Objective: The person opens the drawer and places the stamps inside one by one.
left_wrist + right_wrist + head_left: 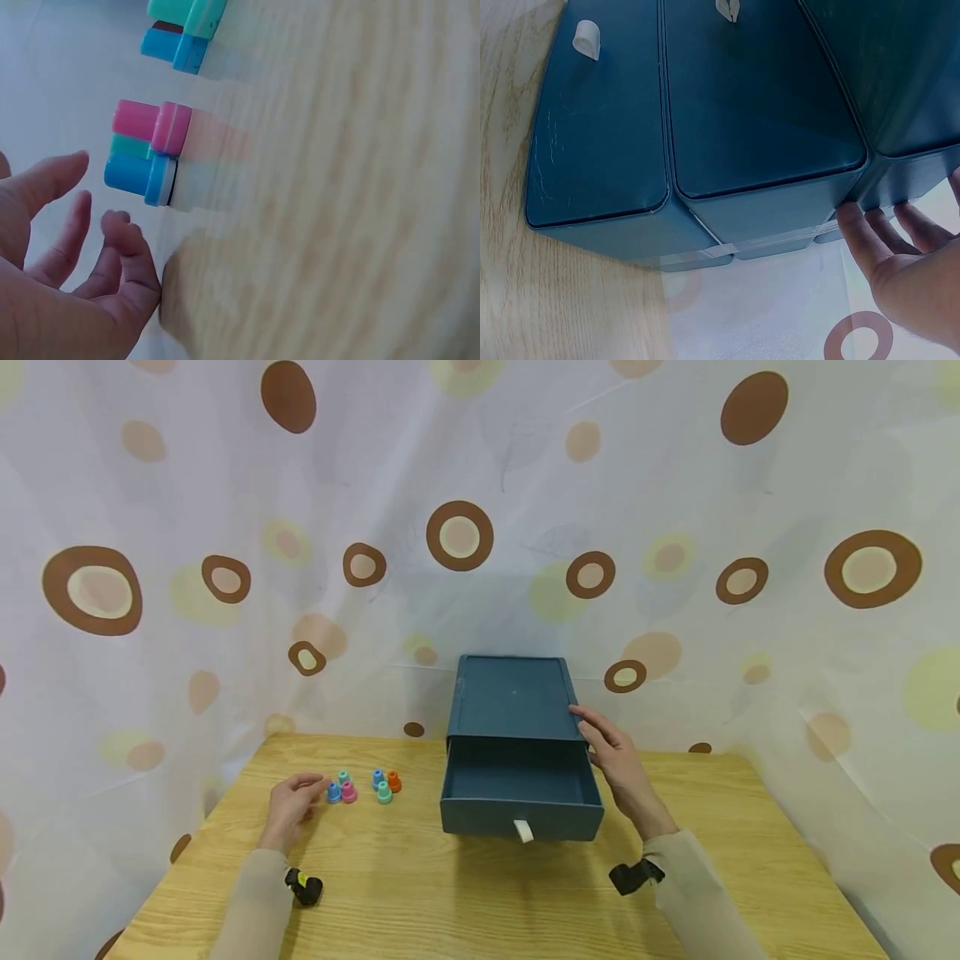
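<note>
My left hand (291, 806) is beside a cluster of small self-inking toy stamps, its fingers loosely bent and holding nothing. The cluster has a blue stamp (333, 792), a pink stamp (348, 792) and a mint-green stamp (344, 777). In the left wrist view the fingertips stop short of the blue stamp (135, 174). My right hand (618, 768) touches the right side of a dark blue drawer cabinet (513, 693), fingers extended. The cabinet's top drawer (480, 817) is pulled out, with nothing visible inside. A white pull tab (523, 832) hangs from its front.
Right of the first cluster stand another blue stamp (378, 778), an orange stamp (394, 782) and a mint-green stamp (384, 793). Below the pulled-out drawer, the middle drawer (757, 97) and bottom drawer (600, 135) are closed. A patterned curtain (510, 610) hangs behind the wooden table (405, 902).
</note>
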`<state>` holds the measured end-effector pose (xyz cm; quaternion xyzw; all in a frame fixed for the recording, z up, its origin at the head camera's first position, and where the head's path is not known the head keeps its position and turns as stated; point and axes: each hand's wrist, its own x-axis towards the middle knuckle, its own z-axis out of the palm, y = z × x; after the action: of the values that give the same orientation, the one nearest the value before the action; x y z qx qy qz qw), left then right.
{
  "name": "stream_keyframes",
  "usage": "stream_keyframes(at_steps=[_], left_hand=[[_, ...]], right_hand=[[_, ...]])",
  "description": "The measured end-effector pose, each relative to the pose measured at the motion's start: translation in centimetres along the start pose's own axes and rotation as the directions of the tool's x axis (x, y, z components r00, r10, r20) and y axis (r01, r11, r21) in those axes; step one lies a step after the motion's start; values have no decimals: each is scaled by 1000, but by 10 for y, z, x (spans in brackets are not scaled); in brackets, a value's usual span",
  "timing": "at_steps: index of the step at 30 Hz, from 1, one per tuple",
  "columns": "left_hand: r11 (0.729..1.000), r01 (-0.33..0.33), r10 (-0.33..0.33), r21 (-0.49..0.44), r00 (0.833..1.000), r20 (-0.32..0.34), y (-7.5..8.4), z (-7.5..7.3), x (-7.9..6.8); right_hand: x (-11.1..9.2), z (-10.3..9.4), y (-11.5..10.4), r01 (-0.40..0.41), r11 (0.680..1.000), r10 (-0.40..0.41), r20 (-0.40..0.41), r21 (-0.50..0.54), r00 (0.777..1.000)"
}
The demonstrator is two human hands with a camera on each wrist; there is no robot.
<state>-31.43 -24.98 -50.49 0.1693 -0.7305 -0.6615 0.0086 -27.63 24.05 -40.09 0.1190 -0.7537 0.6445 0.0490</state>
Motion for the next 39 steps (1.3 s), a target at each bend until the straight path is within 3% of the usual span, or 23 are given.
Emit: stream_keyframes(at_steps=[7, 16, 24, 33, 39], left_hand=[[987, -25, 8, 158, 994, 107, -1, 0, -1], [978, -32, 2, 207, 990, 143, 1, 2, -2], [973, -60, 28, 221, 989, 148, 3, 2, -1], [969, -50, 19, 242, 991, 129, 7, 2, 0], [978, -33, 12, 206, 995, 100, 9, 3, -5]], right_hand=[[0, 1, 0, -2, 1000, 2, 1, 4, 1000], [-1, 1, 1, 0, 1000, 0, -7, -1, 1000], [-1, 1, -2, 3, 1000, -3, -15, -3, 1000], [0, 1, -1, 4, 1000, -4, -20, 3, 1000], [0, 1, 0, 9, 1000, -9, -17, -24, 1000]])
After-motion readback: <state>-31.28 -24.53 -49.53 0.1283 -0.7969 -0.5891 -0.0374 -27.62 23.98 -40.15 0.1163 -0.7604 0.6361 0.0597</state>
